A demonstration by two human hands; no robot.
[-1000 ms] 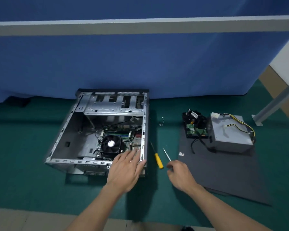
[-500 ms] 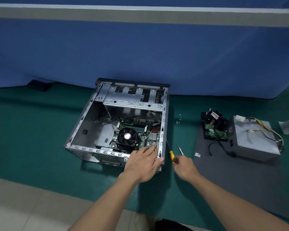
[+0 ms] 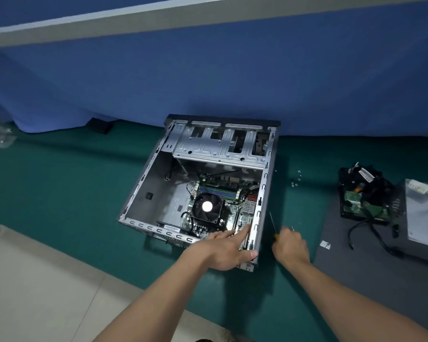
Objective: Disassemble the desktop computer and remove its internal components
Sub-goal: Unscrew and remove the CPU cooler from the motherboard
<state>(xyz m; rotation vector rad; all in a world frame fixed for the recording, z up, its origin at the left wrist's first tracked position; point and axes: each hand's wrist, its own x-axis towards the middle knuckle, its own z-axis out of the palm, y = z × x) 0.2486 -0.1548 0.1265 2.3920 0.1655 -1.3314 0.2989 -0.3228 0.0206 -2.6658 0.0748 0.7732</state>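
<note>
The open grey computer case (image 3: 143, 183) lies on its side on the green mat, its motherboard (image 3: 232, 215) and black CPU fan (image 3: 206, 207) exposed. My left hand (image 3: 225, 250) rests with straight fingers on the case's near right corner, the fingertips reaching in over the board. My right hand (image 3: 290, 245) is just right of the case with its fingers curled over the yellow-handled screwdriver (image 3: 273, 224) on the mat; only the shaft and a bit of the handle show.
A dark mat (image 3: 351, 272) at right carries a hard drive with black cables (image 3: 363, 203) and the grey power supply (image 3: 423, 215). Small screws (image 3: 296, 178) lie beside the case. A blue partition stands behind; pale floor lies at the near left.
My right hand has moved onto the yellow screwdriver and closed around its handle. My left hand has slid slightly further into the case corner. The view has shifted left and closer.
</note>
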